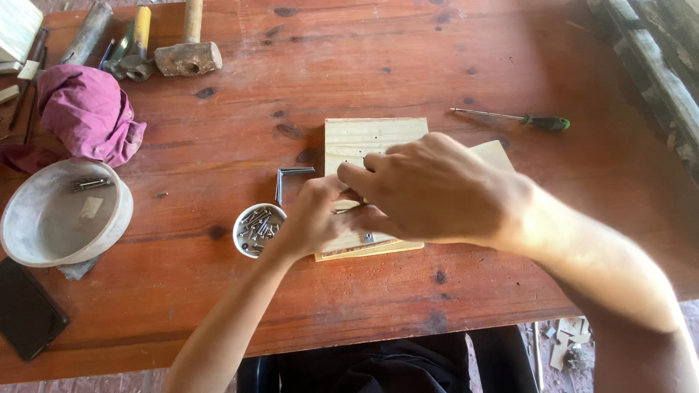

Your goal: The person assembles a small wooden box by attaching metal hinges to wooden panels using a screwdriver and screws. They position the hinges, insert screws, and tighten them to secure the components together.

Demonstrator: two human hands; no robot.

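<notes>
hammer [188, 57] | pink cloth [89, 113] | grey bowl [64, 213] | green-handled screwdriver [513, 118] | black phone [26, 309]

The reddish-brown wooden table [408, 291] looks worn and matt, with dark knots. On it, the pale square pine board [368, 138] under both hands is raw, unvarnished wood with visible grain. Near the table's left edge, the crumpled magenta cloth [91, 113] is soft and matt. The small white bowl [242, 220] holds shiny metal screws [258, 225]; the grey L-shaped bracket [287, 178] is dull metal.
</notes>
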